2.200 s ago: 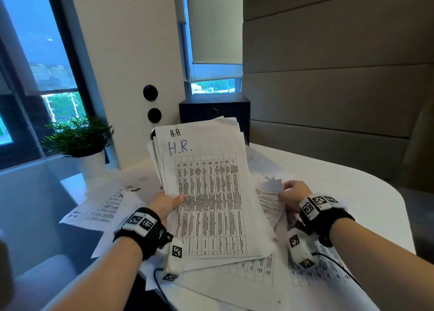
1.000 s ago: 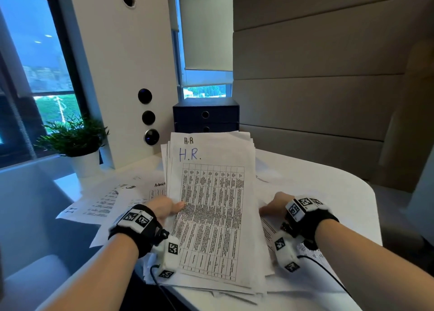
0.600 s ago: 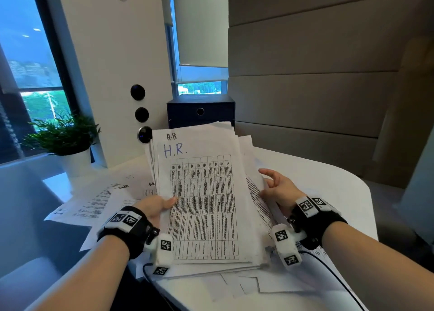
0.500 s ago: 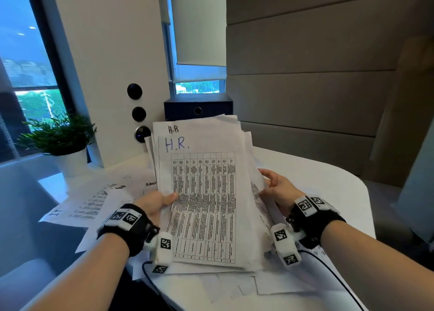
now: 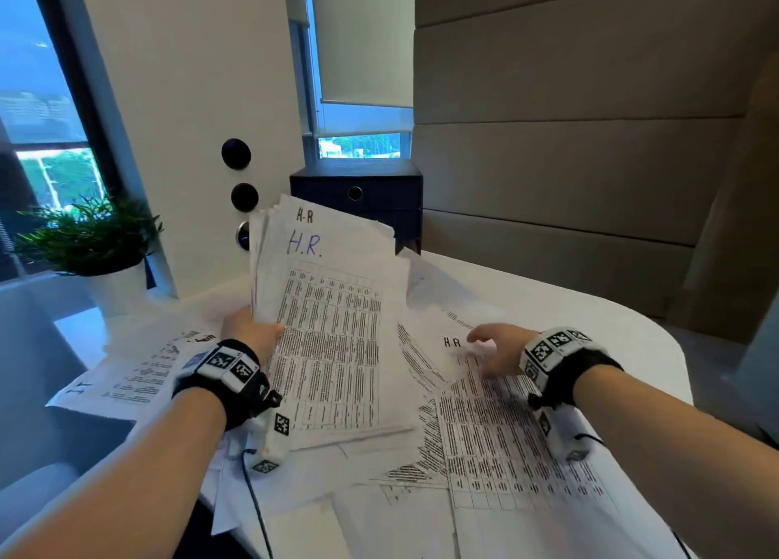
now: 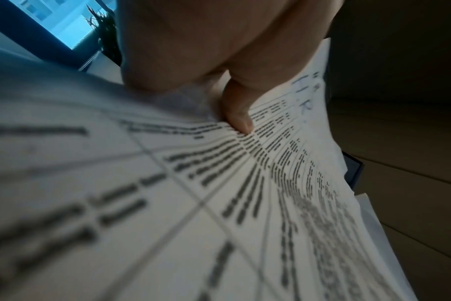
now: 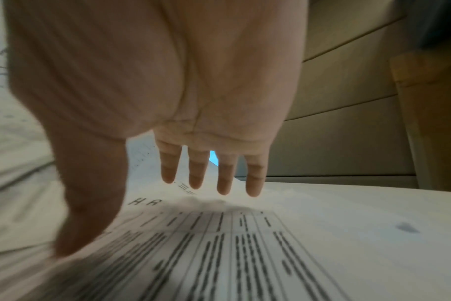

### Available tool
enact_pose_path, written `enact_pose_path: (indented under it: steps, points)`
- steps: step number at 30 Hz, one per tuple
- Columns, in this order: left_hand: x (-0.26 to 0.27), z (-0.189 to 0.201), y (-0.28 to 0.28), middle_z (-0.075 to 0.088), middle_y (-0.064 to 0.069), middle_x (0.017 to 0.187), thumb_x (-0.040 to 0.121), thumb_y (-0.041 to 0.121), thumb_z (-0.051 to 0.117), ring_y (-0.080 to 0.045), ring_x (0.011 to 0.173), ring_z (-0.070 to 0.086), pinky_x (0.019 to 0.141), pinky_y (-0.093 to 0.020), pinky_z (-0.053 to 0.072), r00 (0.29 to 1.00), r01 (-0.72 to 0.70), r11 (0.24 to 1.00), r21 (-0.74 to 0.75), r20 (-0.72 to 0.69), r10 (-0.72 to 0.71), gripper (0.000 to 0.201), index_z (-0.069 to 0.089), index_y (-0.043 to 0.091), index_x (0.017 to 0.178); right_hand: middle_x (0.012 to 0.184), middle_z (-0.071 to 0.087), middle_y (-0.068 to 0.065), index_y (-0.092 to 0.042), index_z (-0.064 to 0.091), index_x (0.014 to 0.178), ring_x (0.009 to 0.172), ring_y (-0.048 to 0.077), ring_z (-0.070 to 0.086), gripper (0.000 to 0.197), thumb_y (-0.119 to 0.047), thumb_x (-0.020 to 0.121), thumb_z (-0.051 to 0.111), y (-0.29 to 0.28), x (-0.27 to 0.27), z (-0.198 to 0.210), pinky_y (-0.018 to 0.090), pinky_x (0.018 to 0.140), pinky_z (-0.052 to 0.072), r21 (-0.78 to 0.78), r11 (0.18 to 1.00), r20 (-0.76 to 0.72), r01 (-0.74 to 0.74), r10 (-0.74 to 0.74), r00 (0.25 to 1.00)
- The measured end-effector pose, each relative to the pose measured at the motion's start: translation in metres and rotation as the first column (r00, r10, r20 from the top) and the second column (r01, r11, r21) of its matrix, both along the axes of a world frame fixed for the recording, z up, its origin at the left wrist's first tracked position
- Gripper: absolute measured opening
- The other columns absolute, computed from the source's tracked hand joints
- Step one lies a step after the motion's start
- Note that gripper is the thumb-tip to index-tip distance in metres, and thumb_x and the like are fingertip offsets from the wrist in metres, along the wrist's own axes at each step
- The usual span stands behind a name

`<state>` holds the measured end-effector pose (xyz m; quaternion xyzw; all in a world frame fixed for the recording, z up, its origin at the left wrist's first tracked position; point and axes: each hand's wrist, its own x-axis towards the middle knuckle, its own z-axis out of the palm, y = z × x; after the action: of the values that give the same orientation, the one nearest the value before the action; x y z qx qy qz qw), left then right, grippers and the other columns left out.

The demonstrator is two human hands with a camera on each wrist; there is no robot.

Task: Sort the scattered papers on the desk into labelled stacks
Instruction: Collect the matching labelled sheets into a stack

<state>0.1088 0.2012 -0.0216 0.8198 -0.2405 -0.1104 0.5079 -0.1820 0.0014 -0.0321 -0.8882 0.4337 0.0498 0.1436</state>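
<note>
My left hand (image 5: 253, 330) grips the left edge of a thick stack of printed sheets marked "H.R." (image 5: 333, 318), tilted up off the white desk (image 5: 569, 318). The left wrist view shows the thumb (image 6: 236, 114) pressing on the top page of the H.R. stack (image 6: 245, 203). My right hand (image 5: 493, 349) hovers with straight, spread fingers (image 7: 224, 175) just above a loose sheet marked "H R" (image 5: 497, 432) lying flat on the desk. That loose sheet (image 7: 245, 254) fills the lower part of the right wrist view.
More printed sheets lie spread over the desk's left side, one marked "IT" (image 5: 126, 385). A potted plant (image 5: 97, 246) stands at the far left. A dark drawer box (image 5: 358, 200) sits behind the stack by the window. Padded wall panels run along the right.
My right hand has let go of the stack's right edge and moved right and down over the loose "H R" sheet. The left hand still holds the stack, now tilted leftwards.
</note>
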Motion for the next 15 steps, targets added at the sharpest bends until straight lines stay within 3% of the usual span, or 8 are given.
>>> enact_pose_path:
  steps: [2,4,7,10,12,15]
  points:
    - [0.008,0.003,0.003,0.063,-0.02,0.117,0.082,0.001,0.068,-0.033,0.103,0.06,0.084,-0.034,0.044,0.999,-0.037,0.999,-0.009,0.024,0.037,0.038,0.059,-0.001,0.118,0.149,0.04,-0.001,-0.025,0.03,0.147,0.133,0.025,0.043,0.097,-0.035,0.067,0.085,-0.016,0.008,-0.002,0.039,0.107,0.039,0.04,0.999,-0.08,0.009,-0.006,0.997]
    - [0.014,0.003,0.006,0.062,-0.018,0.12,0.08,-0.004,0.068,-0.034,0.11,0.059,0.086,-0.033,0.043,0.998,-0.061,0.997,-0.044,0.015,0.061,0.043,0.057,-0.001,0.122,0.146,0.044,-0.002,-0.028,0.028,0.145,0.127,0.029,0.048,0.113,-0.043,0.051,0.091,-0.029,0.017,-0.008,0.048,0.102,0.044,0.058,0.998,-0.128,0.007,0.001,0.992]
    - [0.02,0.002,0.01,0.061,-0.017,0.125,0.084,0.001,0.067,-0.033,0.115,0.056,0.096,-0.037,0.042,0.998,-0.056,0.998,-0.013,0.013,0.056,0.044,0.056,0.004,0.126,0.138,0.051,-0.002,-0.025,0.035,0.139,0.12,0.027,0.053,0.113,-0.05,0.044,0.09,-0.041,0.027,-0.012,0.05,0.1,0.044,0.04,0.998,-0.191,-0.056,0.062,0.98]
    - [0.025,0.001,0.01,0.061,-0.017,0.125,0.088,0.008,0.064,-0.032,0.116,0.056,0.096,-0.035,0.042,0.999,-0.045,0.999,0.028,-0.007,0.045,0.037,0.058,0.004,0.125,0.139,0.046,-0.003,-0.029,0.033,0.142,0.123,0.026,0.049,0.118,-0.056,0.041,0.089,-0.046,0.033,-0.013,0.047,0.103,0.042,-0.029,0.999,-0.231,-0.044,0.037,0.972]
    - [0.027,0.001,0.007,0.061,-0.017,0.123,0.088,0.008,0.064,-0.032,0.113,0.057,0.095,-0.036,0.042,0.997,-0.056,0.998,-0.014,-0.053,0.055,0.037,0.058,0.003,0.124,0.132,0.053,-0.002,-0.026,0.043,0.135,0.116,0.024,0.054,0.101,-0.05,0.049,0.089,-0.047,0.033,-0.01,0.04,0.099,0.045,-0.068,0.997,-0.197,-0.023,0.009,0.98]
    - [0.027,0.002,0.005,0.063,-0.017,0.12,0.088,0.005,0.063,-0.032,0.109,0.058,0.089,-0.033,0.043,0.992,-0.079,0.994,-0.072,-0.108,0.071,0.036,0.058,0.001,0.123,0.106,0.063,0.002,-0.021,0.065,0.097,0.101,0.025,0.06,0.04,-0.032,0.065,0.085,-0.049,0.022,-0.003,0.03,0.082,0.047,-0.102,0.995,-0.04,-0.015,0.011,0.999]
